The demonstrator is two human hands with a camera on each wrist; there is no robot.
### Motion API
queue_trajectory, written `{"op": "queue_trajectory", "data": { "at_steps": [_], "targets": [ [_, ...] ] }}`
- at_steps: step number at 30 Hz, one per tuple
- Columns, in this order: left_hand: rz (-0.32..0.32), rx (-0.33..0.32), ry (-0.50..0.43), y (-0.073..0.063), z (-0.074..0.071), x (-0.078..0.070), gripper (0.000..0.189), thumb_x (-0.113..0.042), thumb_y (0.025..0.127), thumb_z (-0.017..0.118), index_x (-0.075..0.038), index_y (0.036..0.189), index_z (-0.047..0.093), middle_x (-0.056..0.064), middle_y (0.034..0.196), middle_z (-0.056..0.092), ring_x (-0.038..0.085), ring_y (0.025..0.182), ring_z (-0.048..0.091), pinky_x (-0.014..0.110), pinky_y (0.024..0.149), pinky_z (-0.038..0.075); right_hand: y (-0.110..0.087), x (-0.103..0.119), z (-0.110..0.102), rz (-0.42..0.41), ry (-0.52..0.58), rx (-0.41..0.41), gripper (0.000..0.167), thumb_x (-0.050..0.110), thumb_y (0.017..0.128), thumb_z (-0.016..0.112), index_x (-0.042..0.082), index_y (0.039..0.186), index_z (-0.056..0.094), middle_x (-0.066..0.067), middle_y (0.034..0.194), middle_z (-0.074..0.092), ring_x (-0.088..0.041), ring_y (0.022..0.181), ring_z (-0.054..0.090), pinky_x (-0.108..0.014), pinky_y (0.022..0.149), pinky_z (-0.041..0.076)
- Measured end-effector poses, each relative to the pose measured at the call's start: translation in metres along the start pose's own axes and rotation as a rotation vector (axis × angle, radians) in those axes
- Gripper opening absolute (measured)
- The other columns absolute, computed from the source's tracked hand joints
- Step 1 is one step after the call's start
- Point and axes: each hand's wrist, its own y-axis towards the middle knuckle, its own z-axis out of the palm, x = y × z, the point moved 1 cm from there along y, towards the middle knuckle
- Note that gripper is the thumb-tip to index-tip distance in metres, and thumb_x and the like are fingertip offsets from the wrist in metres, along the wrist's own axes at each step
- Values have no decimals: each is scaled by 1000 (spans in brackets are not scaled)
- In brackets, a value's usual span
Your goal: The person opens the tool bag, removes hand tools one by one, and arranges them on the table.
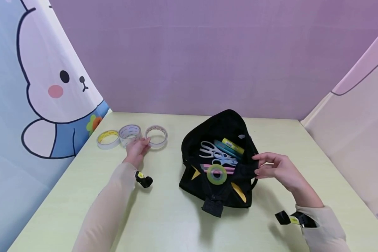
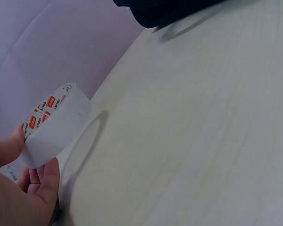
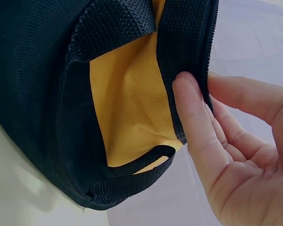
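Between thumb and fingers my left hand (image 1: 138, 151) pinches the near edge of a white tape roll (image 1: 156, 136). In the left wrist view that tape roll (image 2: 56, 125) tilts above its shadow, with red and orange print inside its ring. My right hand (image 1: 275, 168) pinches the zipper edge of a black bag (image 1: 192, 143) that lies unzipped on the table. The right wrist view shows the thumb and fingers on either side of that edge, beside yellow fabric (image 3: 132, 103). Inside the bag are scissors (image 1: 212, 150), a yellow-green tape roll (image 1: 216, 174), a yellow tube (image 1: 233, 146) and pink items.
Left of the held roll stand a wide clear tape roll (image 1: 130, 133) and a roll with a yellow inner ring (image 1: 108, 140). The pale table (image 1: 163, 217) meets a purple backdrop (image 1: 189, 63) behind. A rabbit-print cloth (image 1: 47, 94) hangs at the left.
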Motion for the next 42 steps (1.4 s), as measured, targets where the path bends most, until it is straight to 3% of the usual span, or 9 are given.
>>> {"op": "queue_trajectory", "data": {
  "at_steps": [3, 9, 11, 18, 29, 37, 42],
  "targets": [
    [17, -24, 40, 2, 2, 3, 45, 5, 92, 66, 1, 134, 52, 5, 101, 61, 17, 104, 65, 22, 91, 52, 0, 1, 0, 4, -2, -2, 32, -15, 87, 64, 1, 114, 68, -4, 89, 57, -14, 73, 71, -35, 70, 61],
    [63, -57, 85, 5, 5, 7, 48, 5, 89, 70, 4, 134, 53, 7, 105, 60, 10, 78, 64, 22, 88, 54, 0, 3, 0, 13, -5, -7, 30, -14, 87, 64, -3, 115, 66, -6, 90, 57, -15, 75, 71, -35, 71, 61],
    [67, -61, 93, 6, 4, 7, 50, 5, 89, 70, 4, 135, 52, 7, 107, 59, 9, 76, 63, 22, 89, 53, 0, 3, 0, 19, -16, -10, 30, -13, 87, 64, -5, 116, 65, -6, 89, 57, -16, 75, 71, -35, 71, 61],
    [30, -64, 166, 4, 0, 4, 55, 5, 91, 67, 1, 142, 47, 9, 117, 57, 11, 86, 60, 22, 93, 52, 0, 4, 1, 36, -40, -22, 32, -12, 86, 66, -13, 117, 60, -4, 87, 58, -15, 75, 71, -39, 71, 61],
    [12, -12, 156, -5, -5, -2, 56, 7, 95, 58, 0, 148, 41, 15, 141, 48, 15, 103, 60, 26, 101, 47, -1, 4, -1, 24, -1, -13, 33, -15, 85, 65, 2, 113, 69, -3, 87, 59, -15, 75, 71, -37, 70, 61],
    [4, 44, 159, -12, -8, -4, 56, 5, 96, 56, 0, 149, 39, 11, 128, 53, 12, 96, 59, 27, 103, 45, -1, 4, -1, 20, -7, -10, 32, -15, 86, 65, -1, 114, 67, -4, 87, 58, -15, 75, 71, -37, 70, 61],
    [21, 60, 130, -19, -8, -8, 56, 7, 96, 54, 3, 149, 37, 7, 116, 52, 14, 102, 57, 27, 105, 44, -1, 4, 0, 19, -1, -9, 32, -14, 86, 65, 0, 114, 68, -4, 87, 58, -15, 75, 71, -37, 70, 61]
  ]
}}
